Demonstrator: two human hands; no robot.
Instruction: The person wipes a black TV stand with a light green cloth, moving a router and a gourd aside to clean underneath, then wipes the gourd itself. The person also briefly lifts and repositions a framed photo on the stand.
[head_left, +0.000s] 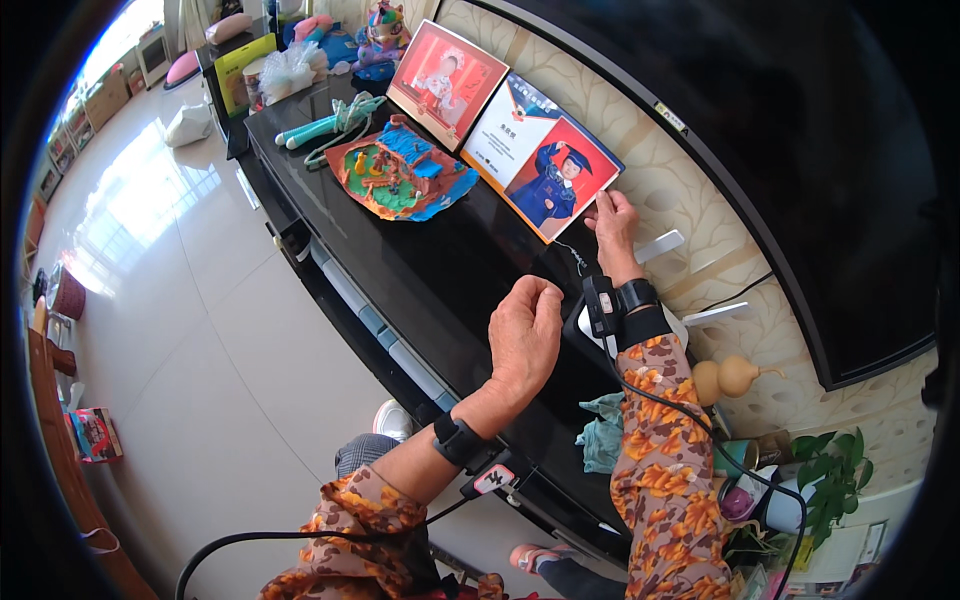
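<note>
My right hand (616, 225) pinches the lower right edge of a photo panel (517, 154). The panel bears writing and a picture of a child in a blue graduation gown and cap, and leans against the wall on a glossy black cabinet (480, 262). Above the cabinet top, apart from the panel, is my left hand (526, 330), its fingers curled and nothing visible in them. Left of the panel stands a second, red photo panel (448, 84). In front of both lies a modelling-clay scene (401, 174) in blue, green and brown. A turquoise-handled skipping rope (330, 127) rests beside it.
A large television (810, 150) hangs along the wall. Near my right forearm are a white router antenna (660, 245), a gourd (727, 377), a turquoise cloth (601, 435) and a potted plant (836, 465). Bubble wrap (292, 71) and a plush toy (382, 37) sit at the far end.
</note>
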